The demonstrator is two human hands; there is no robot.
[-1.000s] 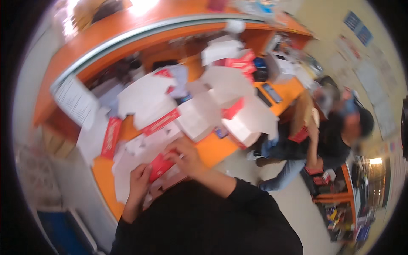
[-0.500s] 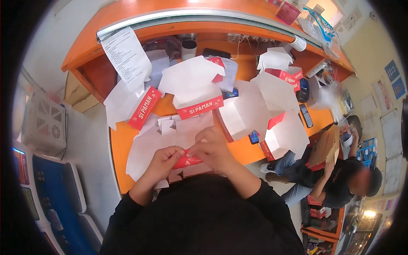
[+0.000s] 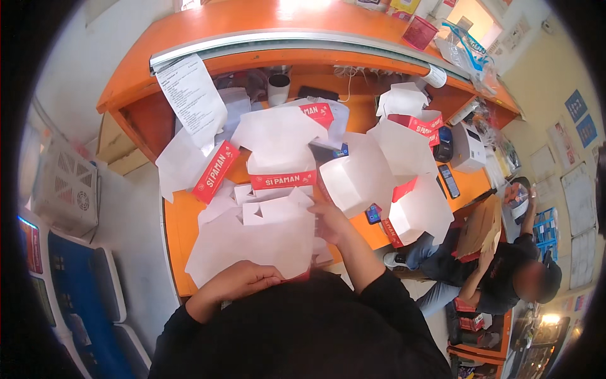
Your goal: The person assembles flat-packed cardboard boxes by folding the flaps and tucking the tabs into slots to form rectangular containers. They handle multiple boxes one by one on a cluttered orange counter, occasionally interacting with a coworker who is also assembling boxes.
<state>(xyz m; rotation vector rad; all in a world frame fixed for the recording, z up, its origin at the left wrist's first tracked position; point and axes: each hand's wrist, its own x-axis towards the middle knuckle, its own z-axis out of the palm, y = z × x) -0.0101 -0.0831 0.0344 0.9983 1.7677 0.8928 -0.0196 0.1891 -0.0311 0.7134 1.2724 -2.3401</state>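
With the left grip [image 3: 243, 282], covering part of the near edge of a flat white carton sheet [image 3: 246, 246], fingertips just beside a thin red strip [image 3: 299, 276]. With the right grip [image 3: 331, 222], set at the right edge of that same sheet, fingers bent. Hard to tell, fingertips being partly hidden, whether grasping the card or only resting against it with either one. Between the two, close against a black top [image 3: 297, 328], the sheet itself, over other white card on the orange desk [image 3: 178, 221], with a notched tab along its far side.

Just beyond, an open carton [image 3: 282, 180] with a red front panel; to its left, a tilted carton [image 3: 214, 170], red panel slanting. To the right, two more open cartons [image 3: 356, 174] [image 3: 420, 208], with a lit phone [image 3: 374, 213] near them and a dark phone [image 3: 449, 181] farther right.

Toward the back, a cup [image 3: 278, 91] and a hanging printed sheet [image 3: 192, 95]. Off to the right, a seated co-worker [image 3: 499, 278] in dark clothes, holding brown cardboard [image 3: 480, 227].
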